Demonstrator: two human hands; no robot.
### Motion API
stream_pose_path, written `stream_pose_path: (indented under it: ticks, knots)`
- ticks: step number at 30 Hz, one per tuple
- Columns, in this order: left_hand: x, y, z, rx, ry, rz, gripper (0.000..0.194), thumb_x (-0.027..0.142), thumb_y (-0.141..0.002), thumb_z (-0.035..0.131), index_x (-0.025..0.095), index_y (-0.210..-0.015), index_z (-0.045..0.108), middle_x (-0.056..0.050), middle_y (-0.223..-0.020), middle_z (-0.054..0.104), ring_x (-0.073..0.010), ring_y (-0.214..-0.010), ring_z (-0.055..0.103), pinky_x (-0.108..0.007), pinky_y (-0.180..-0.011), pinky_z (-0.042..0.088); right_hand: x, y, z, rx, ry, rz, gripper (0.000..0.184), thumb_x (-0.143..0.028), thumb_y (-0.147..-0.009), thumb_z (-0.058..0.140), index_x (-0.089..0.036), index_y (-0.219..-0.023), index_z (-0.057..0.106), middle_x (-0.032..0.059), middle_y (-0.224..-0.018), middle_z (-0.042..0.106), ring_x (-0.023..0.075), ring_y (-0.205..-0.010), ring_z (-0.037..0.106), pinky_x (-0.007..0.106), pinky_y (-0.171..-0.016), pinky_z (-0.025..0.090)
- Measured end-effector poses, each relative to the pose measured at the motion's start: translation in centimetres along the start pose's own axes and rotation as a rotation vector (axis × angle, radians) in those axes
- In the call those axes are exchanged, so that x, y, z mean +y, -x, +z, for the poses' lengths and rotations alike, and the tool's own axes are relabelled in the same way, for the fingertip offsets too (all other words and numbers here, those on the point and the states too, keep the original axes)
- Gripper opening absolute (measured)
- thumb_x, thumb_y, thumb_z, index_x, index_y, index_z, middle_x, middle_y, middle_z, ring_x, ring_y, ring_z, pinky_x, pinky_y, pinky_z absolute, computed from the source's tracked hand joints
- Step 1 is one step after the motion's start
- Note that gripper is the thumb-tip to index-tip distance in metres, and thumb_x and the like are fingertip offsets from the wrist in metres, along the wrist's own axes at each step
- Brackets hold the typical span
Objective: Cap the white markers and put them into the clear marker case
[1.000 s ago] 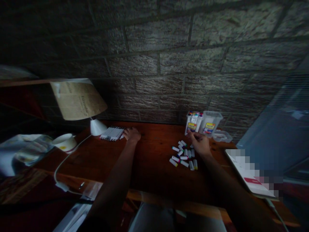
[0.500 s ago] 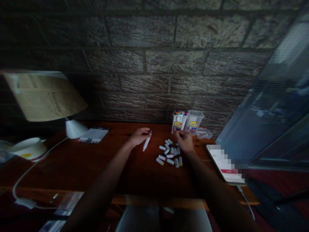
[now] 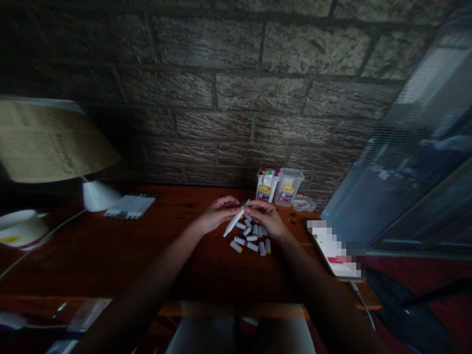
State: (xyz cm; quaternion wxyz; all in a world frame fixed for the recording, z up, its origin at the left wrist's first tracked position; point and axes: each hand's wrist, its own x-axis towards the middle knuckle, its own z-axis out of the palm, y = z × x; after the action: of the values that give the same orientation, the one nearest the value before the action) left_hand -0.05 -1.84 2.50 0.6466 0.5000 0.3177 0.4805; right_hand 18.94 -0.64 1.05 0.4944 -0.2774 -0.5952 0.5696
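My left hand [image 3: 220,215] is closed on a white marker [image 3: 233,224], which slants with its lower end toward me on the left. My right hand [image 3: 268,217] meets it from the right, its fingers pinched at the marker's upper end; whatever small thing they hold is hidden. Beneath the hands, several white marker caps [image 3: 252,247] with coloured ends lie loose on the wooden table [image 3: 206,270]. Part of this pile is covered by my right hand and the marker.
Behind the caps stand a clear tub of markers [image 3: 266,189], another clear tub [image 3: 289,189] and a plastic lid [image 3: 304,203]. A row of white markers [image 3: 131,205] lies left by a lamp [image 3: 98,194]. A tablet with a cable [image 3: 334,255] is at the right edge.
My right hand has moved left from beside the tubs to the marker. The left hand has shifted right with the marker, so both hands now meet over the caps. The view has turned slightly right.
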Motion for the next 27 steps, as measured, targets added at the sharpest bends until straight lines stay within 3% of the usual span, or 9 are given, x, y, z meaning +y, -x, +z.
stream_pose_path:
  ticks: [6,10,19,27]
  knots:
    - [-0.22,-0.13,-0.22,-0.07,-0.174,-0.046,0.04,0.04,-0.064,0.082,0.011,-0.088,0.069,-0.007,-0.082,0.071,-0.0148,-0.07,0.066,-0.028,-0.068,0.051,0.17,-0.23,0.0,0.027,-0.065,0.009,0.025,-0.035,-0.066,0.08,-0.02,-0.083,0.07,-0.0054,-0.06,0.055,0.0037,-0.044,0.037,0.019,-0.042,0.024]
    - [-0.13,-0.12,-0.25,-0.141,-0.259,-0.01,0.037,0.036,-0.063,0.083,0.011,-0.088,0.073,-0.008,-0.086,0.073,-0.0152,-0.076,0.065,-0.027,-0.073,0.05,0.29,-0.3,0.01,0.023,-0.099,0.003,0.023,-0.034,-0.067,0.08,-0.021,-0.083,0.07,-0.0056,-0.058,0.055,0.0039,-0.044,0.037,0.019,-0.042,0.023]
    - [-0.48,-0.34,-0.75,-0.134,-0.269,0.01,0.035,0.037,-0.069,0.079,0.013,-0.095,0.073,-0.009,-0.092,0.074,-0.017,-0.081,0.067,-0.028,-0.076,0.05,0.04,-0.15,-0.09,0.0,-0.05,0.06,0.026,-0.039,-0.068,0.079,-0.018,-0.081,0.071,-0.0048,-0.056,0.052,0.0046,-0.045,0.033,0.021,-0.043,0.022]
    - [-0.31,-0.21,-0.54,-0.12,-0.289,0.016,0.033,0.039,-0.072,0.077,0.013,-0.091,0.074,-0.009,-0.087,0.074,-0.0177,-0.075,0.067,-0.028,-0.071,0.05,-0.24,-0.33,-0.01,0.104,-0.13,0.086,0.031,-0.043,-0.064,0.08,-0.019,-0.078,0.067,-0.0057,-0.057,0.049,0.0052,-0.045,0.032,0.022,-0.042,0.021]
